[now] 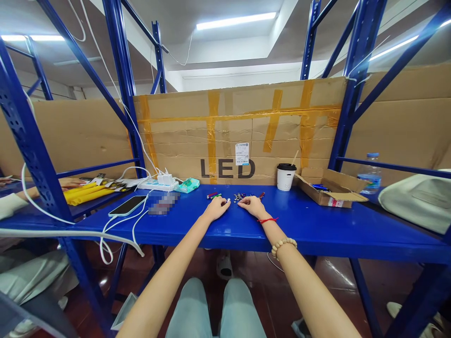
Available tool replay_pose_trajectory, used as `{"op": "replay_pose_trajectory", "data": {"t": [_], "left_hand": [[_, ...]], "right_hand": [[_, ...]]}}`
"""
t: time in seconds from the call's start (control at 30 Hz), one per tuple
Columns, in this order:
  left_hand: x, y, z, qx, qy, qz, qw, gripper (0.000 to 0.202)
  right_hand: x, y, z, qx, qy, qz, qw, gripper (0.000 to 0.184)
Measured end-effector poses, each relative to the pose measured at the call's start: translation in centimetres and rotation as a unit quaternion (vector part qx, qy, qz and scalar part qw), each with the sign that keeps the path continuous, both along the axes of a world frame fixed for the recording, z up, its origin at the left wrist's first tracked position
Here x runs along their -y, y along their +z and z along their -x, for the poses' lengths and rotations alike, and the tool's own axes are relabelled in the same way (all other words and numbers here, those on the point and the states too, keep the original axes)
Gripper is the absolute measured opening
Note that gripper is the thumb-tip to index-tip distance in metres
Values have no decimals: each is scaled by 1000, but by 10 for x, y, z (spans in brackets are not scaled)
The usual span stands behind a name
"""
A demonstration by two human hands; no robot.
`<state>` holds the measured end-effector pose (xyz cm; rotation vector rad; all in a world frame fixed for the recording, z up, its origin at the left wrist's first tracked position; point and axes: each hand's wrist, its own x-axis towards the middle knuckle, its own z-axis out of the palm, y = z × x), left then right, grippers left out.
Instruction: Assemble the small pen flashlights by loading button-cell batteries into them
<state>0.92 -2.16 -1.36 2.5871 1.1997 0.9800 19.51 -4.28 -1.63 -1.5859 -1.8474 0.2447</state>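
Observation:
My left hand [216,208] rests on the blue tabletop with its fingers curled together. A small pale spot shows at its fingertips, too small to name. Facing it, my right hand [251,205] has thumb and fingers pinched together at the near edge of a pile of small silvery metal pieces [240,196]. Whatever that pinch holds is hidden. Just beyond my left hand lie several small red and green stick-like pieces [213,195]. Some dark red pieces [261,195] lie behind my right hand, partly covered by it.
A lidded paper cup [285,177] and an open cardboard box [329,190] stand at the right rear. To the left are a phone [127,205], white cables, a power strip [158,184] and a tissue pack [189,185]. A cardboard wall [176,141] closes the back.

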Motion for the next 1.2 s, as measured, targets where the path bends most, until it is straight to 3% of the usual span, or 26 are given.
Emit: {"op": "replay_pose_trajectory", "data": {"t": [0.17, 0.37, 0.57, 0.93, 1.07, 1.2], "left_hand": [[-5, -3, 2, 2, 3, -3, 1000, 24], [-7, -6, 2, -7, -2, 8, 1000, 26], [-4, -3, 0, -11, -2, 11, 1000, 29], [-4, -2, 1, -11, -23, 4, 1000, 30], [-3, -1, 0, -2, -24, 2, 1000, 29], [-4, -1, -1, 14, -20, 1, 1000, 33]], "right_hand": [[3, 4, 4, -20, 4, -61, 998, 15], [7, 10, 12, -65, 54, -142, 986, 17], [6, 10, 15, -103, 118, -145, 977, 16], [6, 8, 15, -130, 133, -129, 974, 18], [5, 8, 15, -126, 89, -129, 980, 18], [8, 12, 11, -145, -46, -150, 977, 33]]}}
